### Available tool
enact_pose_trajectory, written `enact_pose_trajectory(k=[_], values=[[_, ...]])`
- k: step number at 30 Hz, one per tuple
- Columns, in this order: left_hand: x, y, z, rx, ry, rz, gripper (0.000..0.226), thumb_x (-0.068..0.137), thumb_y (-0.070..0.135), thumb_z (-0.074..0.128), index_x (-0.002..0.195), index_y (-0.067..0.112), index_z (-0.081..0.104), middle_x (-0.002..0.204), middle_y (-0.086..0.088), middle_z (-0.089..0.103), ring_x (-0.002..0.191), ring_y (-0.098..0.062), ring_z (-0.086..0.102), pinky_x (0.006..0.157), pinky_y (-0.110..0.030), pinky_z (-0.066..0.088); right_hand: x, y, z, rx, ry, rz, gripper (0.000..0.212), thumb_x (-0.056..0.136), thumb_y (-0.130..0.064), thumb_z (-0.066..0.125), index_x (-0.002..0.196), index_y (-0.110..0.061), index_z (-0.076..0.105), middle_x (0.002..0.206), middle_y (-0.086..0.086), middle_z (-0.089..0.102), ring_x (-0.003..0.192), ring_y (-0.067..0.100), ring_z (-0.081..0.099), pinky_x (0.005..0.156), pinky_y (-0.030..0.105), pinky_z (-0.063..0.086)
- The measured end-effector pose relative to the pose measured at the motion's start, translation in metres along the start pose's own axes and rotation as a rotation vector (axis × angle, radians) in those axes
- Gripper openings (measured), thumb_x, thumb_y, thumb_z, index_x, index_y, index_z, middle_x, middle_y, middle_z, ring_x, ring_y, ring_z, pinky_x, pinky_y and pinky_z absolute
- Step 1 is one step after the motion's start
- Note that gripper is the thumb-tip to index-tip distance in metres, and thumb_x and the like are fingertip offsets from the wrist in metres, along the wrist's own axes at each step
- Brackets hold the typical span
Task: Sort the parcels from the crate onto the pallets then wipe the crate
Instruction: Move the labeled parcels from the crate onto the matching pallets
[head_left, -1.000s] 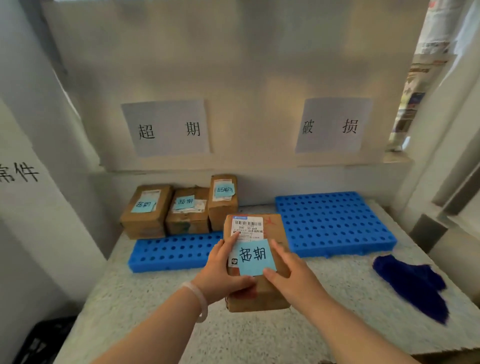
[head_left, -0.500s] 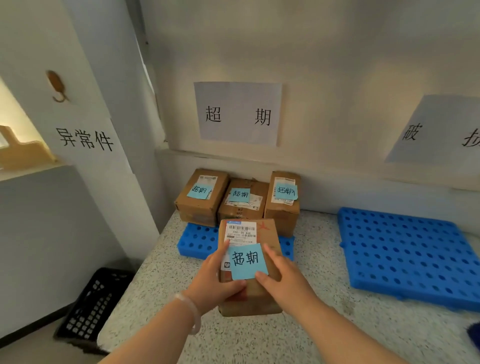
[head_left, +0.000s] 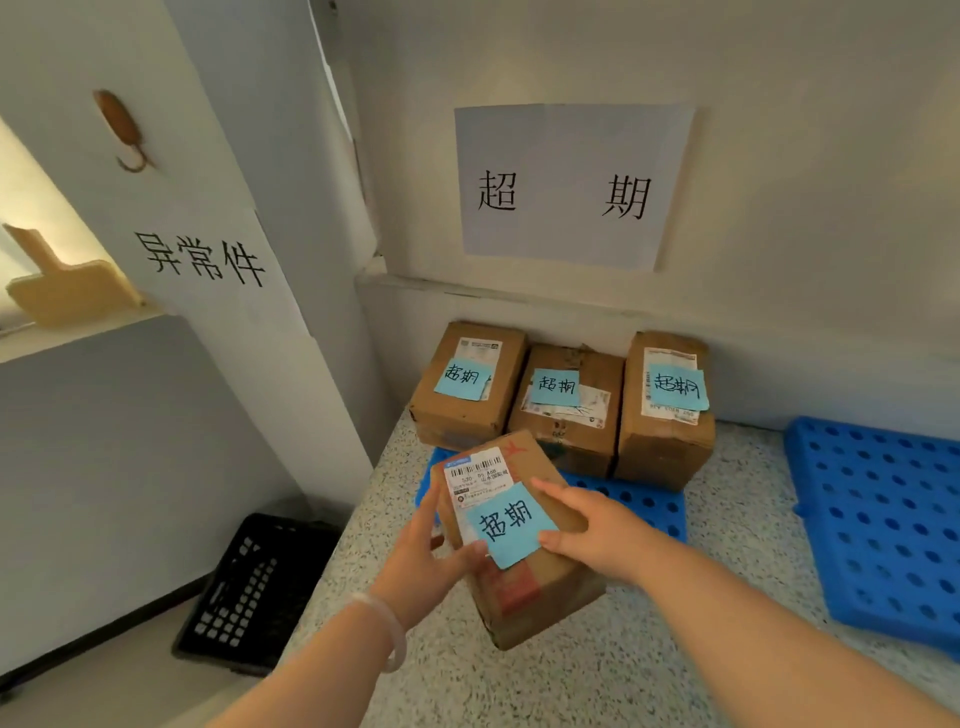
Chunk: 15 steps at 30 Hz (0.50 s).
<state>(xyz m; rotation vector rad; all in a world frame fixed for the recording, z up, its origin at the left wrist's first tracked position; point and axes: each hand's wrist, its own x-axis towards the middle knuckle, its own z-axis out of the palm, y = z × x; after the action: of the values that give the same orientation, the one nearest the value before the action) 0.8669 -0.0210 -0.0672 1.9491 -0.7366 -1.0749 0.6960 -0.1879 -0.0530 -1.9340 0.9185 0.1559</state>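
**Parcel in both hands at the front edge of the left pallet**

Parcel (head_left: 535, 592), a brown carton with a blue note (head_left: 509, 525) on its top face, sits tilted in your grip above the speckled counter (head_left: 623, 675). Its far end reaches over the near left corner of the left pallet (head_left: 634, 501).

Your left hand (head_left: 421, 561) clasps the carton's left side, thumb pressed on the top face by the note's lower corner. Your right hand (head_left: 597, 530) clasps the right side, thumb lying on top just beside the note and forefinger stretched along the upper edge. Both hands curl round the carton.

Three parcels stand in a row at the back of that pallet, against the wall: left carton (head_left: 467, 384), middle carton (head_left: 566, 410) and right carton (head_left: 670, 405), each touching the next. In front of them a strip of holed blue deck shows, to the right of what you hold.

A band of counter separates this pallet from the right pallet (head_left: 883, 519).

The counter's left edge runs just beside your left wrist. Beyond it, on the floor, sits the black crate (head_left: 254, 587), near the white pillar (head_left: 270, 312).
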Motion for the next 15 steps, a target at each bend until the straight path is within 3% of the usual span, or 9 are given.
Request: enact_pose_trajectory(k=[3, 6, 8, 12, 15], values=[[0.038, 0.000, -0.031, 0.026, 0.068, -0.061, 0.083, 0.088, 0.043, 0.067, 0.147, 0.053, 0.010, 0.148, 0.009, 0.039, 0.135, -0.020, 0.041, 0.101, -0.043, 0.046, 0.021, -0.010, 0.004, -0.022, -0.066, 0.005, 0.065, 0.089, -0.040, 0.068, 0.137, -0.064, 0.032, 0.143, -0.010, 0.037, 0.125, 0.010, 0.040, 0.104, 0.026, 0.037], [0.070, -0.002, -0.054, -0.004, 0.004, -0.142, 0.072, 0.093, 0.031, 0.064, 0.152, 0.032, 0.023, 0.112, 0.015, 0.059, 0.095, -0.008, 0.062, 0.074, -0.029, 0.055, 0.037, -0.021, 0.015, -0.071, -0.122, -0.005, 0.062, 0.089, -0.039, 0.068, 0.123, -0.074, 0.030, 0.144, -0.012, 0.035, 0.134, 0.013, 0.035, 0.113, 0.036, 0.034], [0.083, -0.010, -0.063, 0.082, -0.039, -0.159, 0.057, 0.092, 0.025, 0.066, 0.143, 0.026, 0.039, 0.104, 0.011, 0.062, 0.087, -0.009, 0.064, 0.070, -0.030, 0.058, 0.044, -0.026, 0.022, -0.109, -0.122, 0.013, 0.064, 0.090, -0.035, 0.067, 0.126, -0.071, 0.029, 0.147, -0.011, 0.031, 0.137, 0.014, 0.032, 0.114, 0.038, 0.033], [0.095, -0.021, -0.072, 0.076, -0.028, -0.181, 0.047, 0.088, 0.025, 0.071, 0.128, 0.032, 0.046, 0.104, 0.007, 0.064, 0.088, -0.016, 0.068, 0.075, -0.039, 0.061, 0.053, -0.033, 0.026, -0.114, 0.015, 0.006, 0.065, 0.089, -0.029, 0.069, 0.136, -0.060, 0.035, 0.154, -0.008, 0.023, 0.141, 0.011, 0.026, 0.117, 0.034, 0.027], [0.101, -0.028, -0.076, 0.048, 0.045, -0.157, 0.043, 0.089, 0.025, 0.070, 0.125, 0.031, 0.046, 0.106, 0.003, 0.064, 0.087, -0.015, 0.068, 0.068, -0.032, 0.060, 0.059, -0.036, 0.032, -0.107, 0.180, -0.016, 0.063, 0.088, -0.030, 0.071, 0.140, -0.048, 0.042, 0.153, -0.007, 0.027, 0.141, 0.008, 0.026, 0.117, 0.029, 0.025]])
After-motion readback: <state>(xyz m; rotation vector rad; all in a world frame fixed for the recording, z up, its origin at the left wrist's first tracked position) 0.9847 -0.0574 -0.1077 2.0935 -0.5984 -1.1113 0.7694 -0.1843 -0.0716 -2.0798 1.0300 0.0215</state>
